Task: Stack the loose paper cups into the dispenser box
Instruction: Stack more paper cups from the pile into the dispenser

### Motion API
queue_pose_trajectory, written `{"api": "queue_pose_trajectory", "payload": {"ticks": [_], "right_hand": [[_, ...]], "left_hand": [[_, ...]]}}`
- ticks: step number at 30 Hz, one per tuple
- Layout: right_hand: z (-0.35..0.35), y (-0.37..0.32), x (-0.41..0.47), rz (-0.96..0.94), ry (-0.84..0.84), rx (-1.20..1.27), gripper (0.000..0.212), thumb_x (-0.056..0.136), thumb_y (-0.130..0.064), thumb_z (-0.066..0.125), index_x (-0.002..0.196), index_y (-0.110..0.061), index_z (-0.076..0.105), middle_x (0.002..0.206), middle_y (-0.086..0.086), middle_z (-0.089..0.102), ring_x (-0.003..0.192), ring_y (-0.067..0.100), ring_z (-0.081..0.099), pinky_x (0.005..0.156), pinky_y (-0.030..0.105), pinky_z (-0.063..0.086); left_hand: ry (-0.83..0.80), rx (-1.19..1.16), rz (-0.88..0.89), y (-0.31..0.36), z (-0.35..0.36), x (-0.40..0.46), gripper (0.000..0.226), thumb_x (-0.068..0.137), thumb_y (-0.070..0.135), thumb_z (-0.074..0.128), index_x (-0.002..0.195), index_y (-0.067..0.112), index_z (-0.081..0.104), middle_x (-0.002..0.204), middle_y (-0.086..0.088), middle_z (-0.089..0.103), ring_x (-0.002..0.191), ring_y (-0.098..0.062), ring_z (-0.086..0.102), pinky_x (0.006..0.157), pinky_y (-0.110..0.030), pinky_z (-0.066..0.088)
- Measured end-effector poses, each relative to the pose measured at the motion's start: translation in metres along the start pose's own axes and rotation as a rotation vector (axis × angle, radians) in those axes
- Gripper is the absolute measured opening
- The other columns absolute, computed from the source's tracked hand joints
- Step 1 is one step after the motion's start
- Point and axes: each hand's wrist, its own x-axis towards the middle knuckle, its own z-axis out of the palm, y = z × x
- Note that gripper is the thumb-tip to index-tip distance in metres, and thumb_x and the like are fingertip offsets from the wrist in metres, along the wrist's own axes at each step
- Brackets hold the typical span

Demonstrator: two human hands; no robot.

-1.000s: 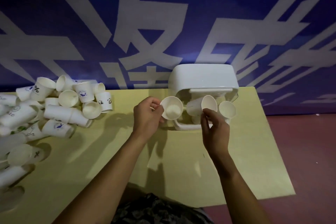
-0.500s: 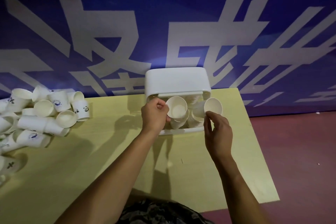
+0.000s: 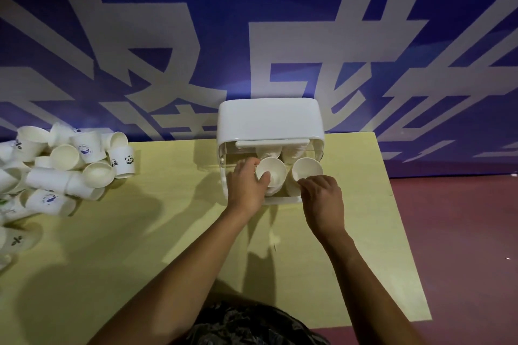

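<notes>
The white dispenser box (image 3: 269, 123) stands at the far edge of the yellow tabletop (image 3: 173, 232), against the blue wall (image 3: 224, 22) with pale lettering; its open front shows stacked cups inside. The left hand (image 3: 246, 185) has its grip closed around a paper cup (image 3: 271, 173), mouth toward the camera, at the box opening; the right hand (image 3: 322, 199) pinches the rim of a second cup (image 3: 307, 169) just beside it. A heap of loose cups (image 3: 64, 165) lies well apart at the tabletop's left end.
</notes>
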Motion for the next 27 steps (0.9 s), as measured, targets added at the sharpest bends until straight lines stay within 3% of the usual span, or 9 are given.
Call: {"api": "queue_pose_trajectory", "payload": {"ticks": [4,7,11,13,15,18,21,24,27], "right_hand": [[0.011,0.007,0.000,-0.016,-0.031,0.027,0.015,0.083,-0.003,0.069,0.090,-0.015,0.074,0.084,0.001,0.070,0.087,0.029,0.056,0.072,0.034,0.049],[0.011,0.007,-0.001,0.144,0.053,0.197,0.019,0.089,-0.012,0.067,0.108,-0.014,0.070,0.116,0.005,0.062,0.109,0.025,0.051,0.086,0.030,0.047],[0.010,0.005,-0.001,0.340,0.063,0.309,0.040,0.094,-0.020,0.060,0.131,-0.008,0.051,0.134,0.012,0.049,0.120,0.028,0.043,0.097,0.026,0.032],[0.005,0.000,-0.002,0.262,0.158,0.236,0.035,0.093,-0.016,0.059,0.126,-0.007,0.053,0.128,0.011,0.052,0.115,0.026,0.044,0.094,0.029,0.038],[-0.001,-0.009,-0.002,0.153,0.206,0.228,0.018,0.092,-0.009,0.058,0.109,-0.009,0.060,0.109,0.004,0.060,0.098,0.021,0.052,0.081,0.031,0.047],[0.000,-0.030,-0.001,0.214,-0.105,0.337,0.007,0.095,-0.017,0.055,0.096,-0.015,0.062,0.084,-0.002,0.066,0.073,0.020,0.061,0.062,0.033,0.047],[0.015,-0.042,-0.003,0.356,-0.368,0.431,0.025,0.099,-0.035,0.050,0.111,-0.016,0.060,0.094,-0.006,0.066,0.091,0.016,0.064,0.071,0.029,0.041],[0.027,-0.053,0.001,0.507,-0.418,0.752,0.026,0.100,-0.041,0.046,0.118,-0.025,0.057,0.102,-0.015,0.063,0.092,0.002,0.059,0.082,0.028,0.040],[0.046,-0.057,0.008,0.573,-0.469,0.974,0.030,0.096,-0.049,0.046,0.120,-0.034,0.054,0.112,-0.014,0.065,0.107,0.008,0.060,0.095,0.040,0.047]], "left_hand": [[-0.164,-0.366,-0.330,-0.002,0.011,0.002,0.046,0.090,0.026,0.058,0.134,0.025,0.045,0.117,-0.010,0.059,0.096,-0.031,0.064,0.074,-0.045,0.059],[-0.275,-0.644,-0.496,-0.004,0.012,0.004,0.048,0.097,0.018,0.053,0.142,0.027,0.038,0.116,-0.007,0.054,0.097,-0.031,0.065,0.071,-0.036,0.060],[-0.329,-0.805,-0.619,-0.010,0.012,0.008,0.049,0.097,0.016,0.052,0.142,0.029,0.037,0.113,-0.006,0.051,0.101,-0.036,0.065,0.085,-0.045,0.057],[-0.344,-0.848,-0.653,-0.014,0.013,0.009,0.051,0.096,0.015,0.052,0.142,0.029,0.037,0.104,-0.003,0.052,0.102,-0.037,0.064,0.090,-0.047,0.054],[-0.354,-0.904,-0.648,-0.013,0.011,0.009,0.048,0.096,0.012,0.051,0.140,0.027,0.039,0.100,-0.002,0.052,0.102,-0.038,0.064,0.090,-0.047,0.054],[-0.349,-0.929,-0.631,-0.016,0.009,0.012,0.044,0.094,0.008,0.048,0.136,0.019,0.044,0.102,-0.010,0.056,0.086,-0.034,0.063,0.082,-0.044,0.057],[-0.345,-0.911,-0.620,-0.020,0.007,0.016,0.043,0.092,0.008,0.046,0.134,0.019,0.046,0.107,-0.015,0.058,0.078,-0.030,0.061,0.080,-0.045,0.058],[-0.343,-0.895,-0.601,-0.024,0.001,0.019,0.040,0.093,0.006,0.044,0.130,0.020,0.049,0.112,-0.016,0.059,0.081,-0.030,0.063,0.085,-0.046,0.056],[-0.338,-0.905,-0.586,-0.029,-0.005,0.019,0.039,0.094,0.005,0.042,0.130,0.020,0.050,0.110,-0.015,0.060,0.087,-0.031,0.062,0.081,-0.042,0.058]]}}
